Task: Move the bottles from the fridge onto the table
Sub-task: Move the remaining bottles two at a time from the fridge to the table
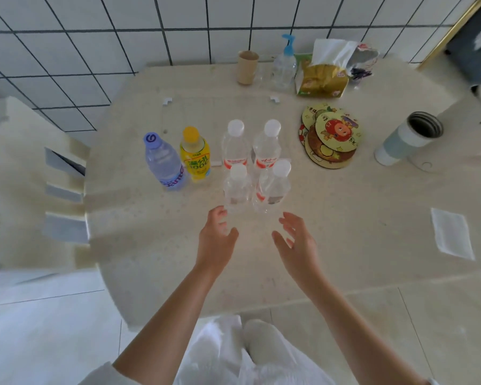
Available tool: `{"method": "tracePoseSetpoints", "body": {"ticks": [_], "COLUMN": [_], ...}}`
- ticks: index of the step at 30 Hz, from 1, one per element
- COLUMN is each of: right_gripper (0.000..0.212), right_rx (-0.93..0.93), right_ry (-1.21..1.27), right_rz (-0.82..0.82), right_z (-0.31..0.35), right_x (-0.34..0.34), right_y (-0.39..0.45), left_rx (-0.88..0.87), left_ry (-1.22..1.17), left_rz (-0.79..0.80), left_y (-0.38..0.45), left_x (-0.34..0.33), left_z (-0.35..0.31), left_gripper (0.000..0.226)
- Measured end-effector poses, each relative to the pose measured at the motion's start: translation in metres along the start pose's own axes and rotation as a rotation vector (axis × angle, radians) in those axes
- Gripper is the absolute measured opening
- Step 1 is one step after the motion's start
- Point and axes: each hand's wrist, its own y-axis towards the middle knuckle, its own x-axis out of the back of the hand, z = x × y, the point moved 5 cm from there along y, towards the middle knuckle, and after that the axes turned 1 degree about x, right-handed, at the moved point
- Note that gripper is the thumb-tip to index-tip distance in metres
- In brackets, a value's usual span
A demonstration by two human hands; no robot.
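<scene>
Several bottles stand upright on the beige table. Clear white-capped water bottles form a square: two at the back and two in front. To their left stand a yellow drink bottle and a blue-capped bottle. My left hand hovers just below the front left bottle, fingers loosely curved, holding nothing. My right hand is spread beside it, a little short of the front right bottle. The fridge is out of view.
At the back stand a paper cup, a pump bottle and a tissue pack. Round coasters and a grey-white tumbler are to the right. A folded napkin lies near the right edge. A beige chair stands left.
</scene>
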Motion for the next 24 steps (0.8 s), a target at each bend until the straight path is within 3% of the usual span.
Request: {"method": "tracePoseSetpoints", "body": {"ticks": [8, 17, 24], "right_gripper": [0.037, 0.029, 0.03], "right_rx": [0.117, 0.441, 0.546], "right_ry": [-0.036, -0.183, -0.242], "right_rz": [0.165, 0.431, 0.711], "right_z": [-0.009, -0.025, -0.025], "right_x": [0.008, 0.036, 0.034], "right_y": [-0.064, -0.166, -0.269], "left_rx": [-0.081, -0.029, 0.169], "left_ry": [-0.06, -0.023, -0.048], "left_rz": [-0.216, -0.465, -0.621], "left_y": [-0.108, -0.288, -0.42], "left_x": [0.029, 0.016, 0.014], "left_z": [0.01, 0.048, 0.094], "left_gripper": [0.022, 0.025, 0.029]}}
